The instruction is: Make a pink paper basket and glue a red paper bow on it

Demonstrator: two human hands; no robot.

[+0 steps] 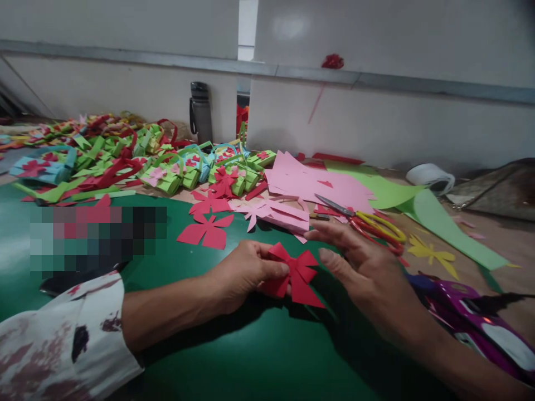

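Between thumb and fingers, my left hand [246, 273] pinches a red paper bow [301, 273] above the green table mat [200, 345]. To the right of the bow, my right hand [363, 262] is held apart from it, fingers stretched and nothing in them. Behind my left hand lies a flat red paper cutout [205, 231] with petal shapes. A folded pink paper piece [286, 216] rests just beyond the bow. Scissors with yellow and red handles [359, 220] lie behind my right hand, partly covered by it.
Several small paper baskets [171, 170] are heaped at the back left, near a dark bottle [201, 111]. Pink paper sheets [317, 178] and green sheets [384, 186] spread at the back right. A purple device [472, 317] sits beside my right forearm. A yellow cutout [432, 253] lies nearby.
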